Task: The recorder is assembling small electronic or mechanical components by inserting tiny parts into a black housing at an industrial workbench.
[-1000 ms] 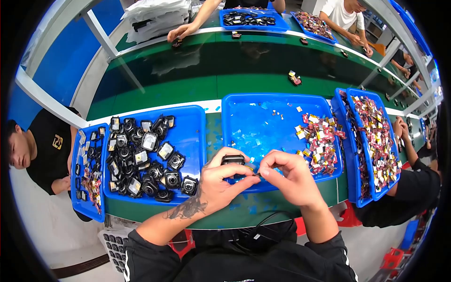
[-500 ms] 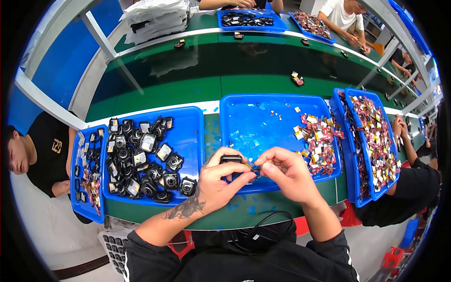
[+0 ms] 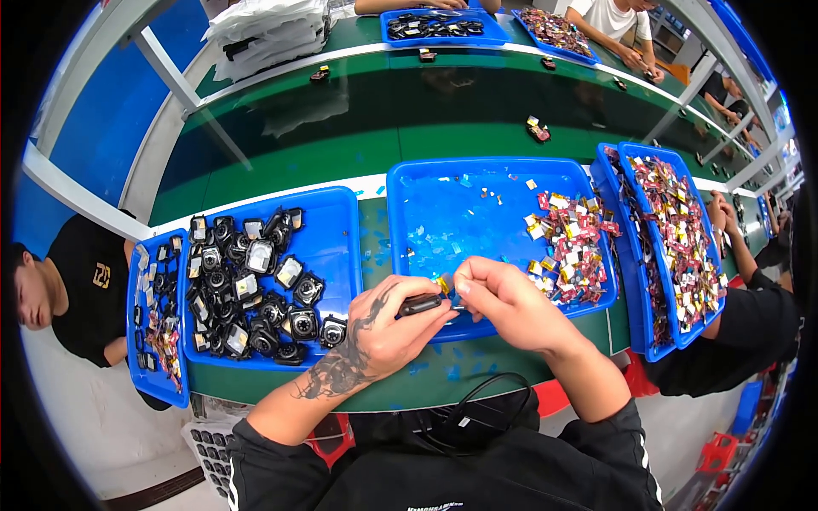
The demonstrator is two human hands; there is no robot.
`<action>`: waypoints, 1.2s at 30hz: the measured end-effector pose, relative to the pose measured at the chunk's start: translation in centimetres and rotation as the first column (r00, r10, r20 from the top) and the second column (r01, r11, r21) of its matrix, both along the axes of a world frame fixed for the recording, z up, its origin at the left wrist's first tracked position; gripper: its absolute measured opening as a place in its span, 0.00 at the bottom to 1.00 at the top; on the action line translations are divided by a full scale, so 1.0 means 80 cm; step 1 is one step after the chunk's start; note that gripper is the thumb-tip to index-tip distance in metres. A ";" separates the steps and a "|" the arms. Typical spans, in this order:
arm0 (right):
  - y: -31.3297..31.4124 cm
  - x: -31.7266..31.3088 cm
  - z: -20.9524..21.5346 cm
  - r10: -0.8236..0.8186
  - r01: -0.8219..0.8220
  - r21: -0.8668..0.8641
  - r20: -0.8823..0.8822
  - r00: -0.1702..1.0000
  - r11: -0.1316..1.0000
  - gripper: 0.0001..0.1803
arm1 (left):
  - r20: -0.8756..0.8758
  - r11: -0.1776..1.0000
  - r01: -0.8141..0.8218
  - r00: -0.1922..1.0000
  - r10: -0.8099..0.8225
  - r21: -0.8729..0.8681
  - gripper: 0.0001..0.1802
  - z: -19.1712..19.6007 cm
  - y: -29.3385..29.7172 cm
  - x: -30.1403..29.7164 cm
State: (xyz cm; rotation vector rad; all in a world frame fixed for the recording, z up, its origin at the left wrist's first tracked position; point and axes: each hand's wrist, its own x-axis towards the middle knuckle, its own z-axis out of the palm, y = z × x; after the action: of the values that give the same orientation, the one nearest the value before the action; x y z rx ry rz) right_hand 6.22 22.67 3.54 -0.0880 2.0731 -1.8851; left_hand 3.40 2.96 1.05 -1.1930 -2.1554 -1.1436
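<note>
My left hand (image 3: 375,336) pinches a small black part (image 3: 420,304); my right hand (image 3: 503,302) pinches its yellow tab (image 3: 442,284) over the middle blue tray (image 3: 426,183), beside red-and-yellow packets (image 3: 567,247).

Factory assembly line: long green bench (image 3: 358,153) with conveyor strip; blue plastic trays (image 3: 341,230) of small black components (image 3: 247,294) and red-gold parts (image 3: 571,247); workers (image 3: 77,289) seated along both sides.
</note>
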 end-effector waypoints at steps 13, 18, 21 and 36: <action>0.012 -0.009 -0.007 -0.075 0.335 0.422 -0.524 0.849 0.843 0.11 | 0.850 0.847 -0.233 0.368 -0.378 0.478 0.08 0.001 0.003 -0.003; -0.023 0.000 -0.001 -0.233 0.263 0.045 -0.335 0.913 0.964 0.11 | 0.832 0.796 -0.276 0.324 -0.450 0.539 0.08 0.001 0.005 0.000; -0.024 0.004 -0.007 -0.229 0.268 0.081 -0.324 0.918 0.960 0.11 | 0.824 0.785 -0.299 0.371 -0.428 0.542 0.08 0.001 0.006 0.004; -0.005 -0.003 0.009 -0.131 0.183 0.133 -0.327 0.936 0.974 0.07 | 0.780 0.771 -0.281 0.477 -0.405 0.572 0.06 0.003 0.001 0.006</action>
State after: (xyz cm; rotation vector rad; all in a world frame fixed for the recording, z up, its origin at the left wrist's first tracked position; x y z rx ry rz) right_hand 6.01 22.31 4.26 -0.2031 2.5098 -1.8861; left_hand 3.85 3.07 1.28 -0.2995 -1.9007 -2.7334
